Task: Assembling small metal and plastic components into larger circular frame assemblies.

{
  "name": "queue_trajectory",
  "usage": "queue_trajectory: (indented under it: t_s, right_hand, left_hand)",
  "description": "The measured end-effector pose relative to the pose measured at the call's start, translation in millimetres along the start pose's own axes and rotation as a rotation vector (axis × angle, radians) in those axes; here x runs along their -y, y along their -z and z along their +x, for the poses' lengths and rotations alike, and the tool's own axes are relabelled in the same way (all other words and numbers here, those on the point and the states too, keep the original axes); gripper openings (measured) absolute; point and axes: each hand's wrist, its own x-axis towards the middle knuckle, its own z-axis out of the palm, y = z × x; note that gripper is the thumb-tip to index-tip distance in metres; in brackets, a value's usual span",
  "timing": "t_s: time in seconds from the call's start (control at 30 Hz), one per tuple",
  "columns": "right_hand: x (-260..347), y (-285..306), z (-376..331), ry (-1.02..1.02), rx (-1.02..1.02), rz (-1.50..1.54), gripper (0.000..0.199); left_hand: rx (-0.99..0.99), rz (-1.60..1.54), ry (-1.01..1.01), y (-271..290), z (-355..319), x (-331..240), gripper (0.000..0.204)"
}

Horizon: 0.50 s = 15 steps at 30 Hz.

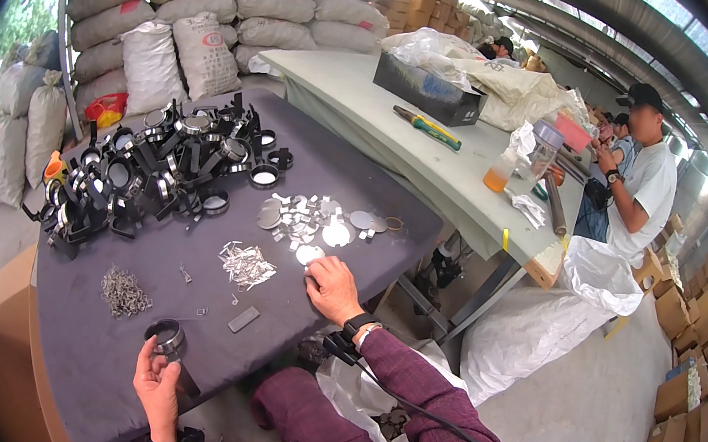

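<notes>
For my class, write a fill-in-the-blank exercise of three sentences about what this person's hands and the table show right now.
1. The left hand holds a round black ____ with a metal rim.
2. The right hand rests its fingertips on a shiny ____ disc.
3. The big heap of black parts lies on the ____ side of the table.

Missing words: ring; metal; left

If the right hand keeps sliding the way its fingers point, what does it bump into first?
The right hand points up and left across the grey table. It would most likely first meet the round shiny disc just past its fingertips, then the scattered small metal pieces. Depth is hard to judge.
</notes>
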Motion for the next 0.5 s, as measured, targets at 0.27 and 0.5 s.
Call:
queue_trajectory:
  t_s: [0.27,0.5]
  right_hand:
    - [0.3,0.7,-1.0,-0.016,0.022,-0.006,0.010]
    - [0.0,1.4,-0.8,-0.001,0.025,-0.016,0.013]
  left_hand:
    - [-0.006,-0.009,0.013,0.0,-0.8,0.3,0.057]
    - [-0.008,0.008,0.005,1.3,0.2,2.1,0.056]
